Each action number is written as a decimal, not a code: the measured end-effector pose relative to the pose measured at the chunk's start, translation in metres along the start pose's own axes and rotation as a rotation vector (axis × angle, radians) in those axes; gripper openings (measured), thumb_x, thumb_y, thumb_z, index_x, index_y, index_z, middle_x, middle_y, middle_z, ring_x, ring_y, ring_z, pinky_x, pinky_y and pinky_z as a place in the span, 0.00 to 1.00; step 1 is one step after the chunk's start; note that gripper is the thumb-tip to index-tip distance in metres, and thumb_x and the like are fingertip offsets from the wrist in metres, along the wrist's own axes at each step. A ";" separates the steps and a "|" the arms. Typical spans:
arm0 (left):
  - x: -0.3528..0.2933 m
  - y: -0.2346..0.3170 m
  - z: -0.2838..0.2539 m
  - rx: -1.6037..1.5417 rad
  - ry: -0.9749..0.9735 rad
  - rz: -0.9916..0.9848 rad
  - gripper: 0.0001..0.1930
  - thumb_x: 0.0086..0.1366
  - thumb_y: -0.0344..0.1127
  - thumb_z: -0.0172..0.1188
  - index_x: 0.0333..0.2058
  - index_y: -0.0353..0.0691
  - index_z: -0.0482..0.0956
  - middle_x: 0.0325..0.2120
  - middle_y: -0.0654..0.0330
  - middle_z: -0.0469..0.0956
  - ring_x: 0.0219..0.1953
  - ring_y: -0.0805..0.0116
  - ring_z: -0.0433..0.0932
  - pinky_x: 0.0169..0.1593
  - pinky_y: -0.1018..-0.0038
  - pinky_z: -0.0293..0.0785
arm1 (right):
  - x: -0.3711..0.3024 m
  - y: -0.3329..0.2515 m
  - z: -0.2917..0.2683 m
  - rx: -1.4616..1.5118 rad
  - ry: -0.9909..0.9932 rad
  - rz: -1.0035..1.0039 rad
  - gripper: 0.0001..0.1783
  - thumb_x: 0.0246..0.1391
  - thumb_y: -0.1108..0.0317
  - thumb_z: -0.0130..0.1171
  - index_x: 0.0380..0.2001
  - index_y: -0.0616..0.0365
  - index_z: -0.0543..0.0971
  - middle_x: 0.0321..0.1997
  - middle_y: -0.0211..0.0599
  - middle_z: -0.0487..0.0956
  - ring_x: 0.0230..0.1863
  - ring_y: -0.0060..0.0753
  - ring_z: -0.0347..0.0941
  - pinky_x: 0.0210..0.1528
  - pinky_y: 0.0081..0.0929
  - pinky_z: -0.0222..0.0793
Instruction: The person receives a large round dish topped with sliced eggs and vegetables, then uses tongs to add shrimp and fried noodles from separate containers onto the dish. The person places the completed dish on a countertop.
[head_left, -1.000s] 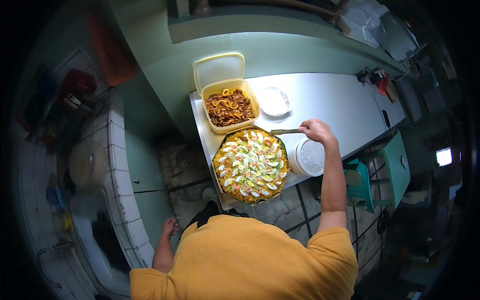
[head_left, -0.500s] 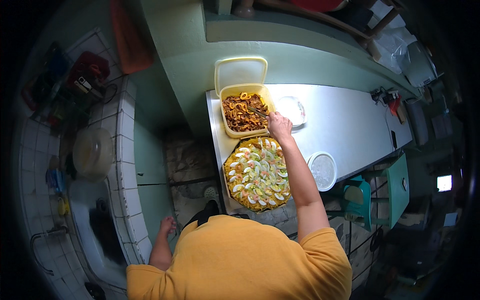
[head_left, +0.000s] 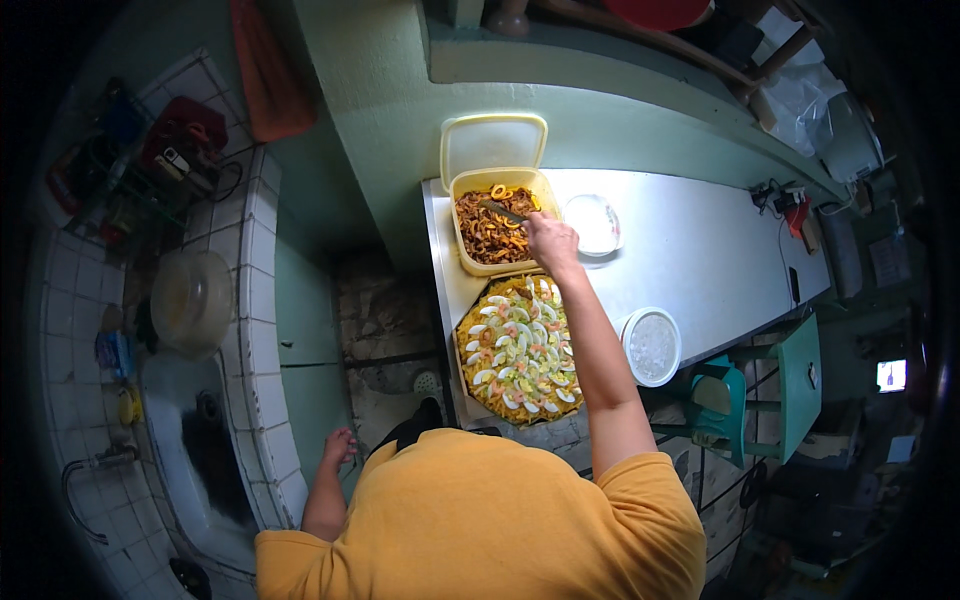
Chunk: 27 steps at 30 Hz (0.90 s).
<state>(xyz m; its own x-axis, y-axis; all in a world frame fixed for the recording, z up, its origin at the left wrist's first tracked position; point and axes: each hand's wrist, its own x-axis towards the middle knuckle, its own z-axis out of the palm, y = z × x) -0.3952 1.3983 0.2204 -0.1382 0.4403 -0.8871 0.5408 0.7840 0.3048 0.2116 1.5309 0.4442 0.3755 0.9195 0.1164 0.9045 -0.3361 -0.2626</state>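
Note:
My right hand [head_left: 552, 240] is closed around the handle of a slim metal utensil [head_left: 500, 210]. The utensil's far end reaches over dark brown strips and yellow rings of food [head_left: 487, 232] in a square yellow plastic container [head_left: 458, 250]. That container's lid [head_left: 495, 142] stands raised at the back. Right in front lies a large platter of yellow noodles [head_left: 520, 350], topped with egg slices, shrimp and chopped greens; my right forearm crosses above its right edge. My left hand [head_left: 340, 446] hangs low by my side, fingers curled, with nothing visible in it.
On the white table [head_left: 690, 250] are a white bowl [head_left: 593, 225] and a round, pale-lidded tub [head_left: 651, 346]. A green plastic chair [head_left: 720, 405] stands at the right. To the left runs a tiled counter [head_left: 262, 330] with a sink [head_left: 180, 440].
My right hand has moved slightly left and away from me, bringing the utensil's tip further left over the food. The whole view has shifted a little; my left hand still hangs down.

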 end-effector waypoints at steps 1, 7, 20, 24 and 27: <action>0.000 -0.002 0.000 -0.016 -0.010 0.027 0.20 0.70 0.46 0.50 0.58 0.51 0.69 0.37 0.66 0.80 0.28 0.72 0.78 0.30 0.69 0.71 | -0.007 0.006 -0.008 0.048 0.016 0.042 0.13 0.63 0.57 0.52 0.34 0.54 0.79 0.39 0.42 0.81 0.37 0.49 0.80 0.40 0.45 0.74; -0.005 -0.014 0.004 -0.005 0.012 0.010 0.19 0.70 0.47 0.50 0.57 0.51 0.70 0.36 0.66 0.79 0.28 0.72 0.78 0.29 0.71 0.71 | -0.121 0.060 -0.047 0.520 0.071 -0.016 0.15 0.62 0.58 0.55 0.33 0.58 0.83 0.25 0.47 0.79 0.28 0.46 0.77 0.31 0.36 0.69; -0.004 0.020 0.024 0.104 -0.054 0.117 0.21 0.69 0.46 0.52 0.59 0.51 0.70 0.33 0.67 0.79 0.26 0.73 0.77 0.28 0.72 0.70 | -0.293 0.065 -0.041 0.432 -0.294 0.057 0.10 0.59 0.61 0.57 0.35 0.54 0.82 0.29 0.41 0.80 0.32 0.48 0.77 0.34 0.39 0.70; -0.008 0.028 0.029 0.117 -0.043 0.088 0.21 0.69 0.45 0.52 0.59 0.52 0.70 0.33 0.68 0.79 0.26 0.75 0.77 0.27 0.73 0.70 | -0.278 0.067 -0.062 0.482 -0.294 0.073 0.11 0.60 0.61 0.56 0.34 0.56 0.82 0.29 0.42 0.79 0.32 0.48 0.77 0.34 0.40 0.70; -0.011 0.026 0.028 0.106 -0.042 0.057 0.21 0.69 0.45 0.53 0.59 0.51 0.70 0.33 0.68 0.79 0.26 0.75 0.77 0.27 0.73 0.69 | -0.230 0.073 -0.069 0.543 -0.237 0.111 0.11 0.60 0.61 0.56 0.36 0.56 0.82 0.30 0.43 0.80 0.33 0.49 0.77 0.34 0.39 0.70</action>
<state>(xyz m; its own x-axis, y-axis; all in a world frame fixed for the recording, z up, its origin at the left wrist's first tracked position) -0.3561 1.4013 0.2285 -0.0710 0.4619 -0.8841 0.6320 0.7065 0.3184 0.2053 1.2803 0.4645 0.3502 0.9262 -0.1398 0.6064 -0.3380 -0.7197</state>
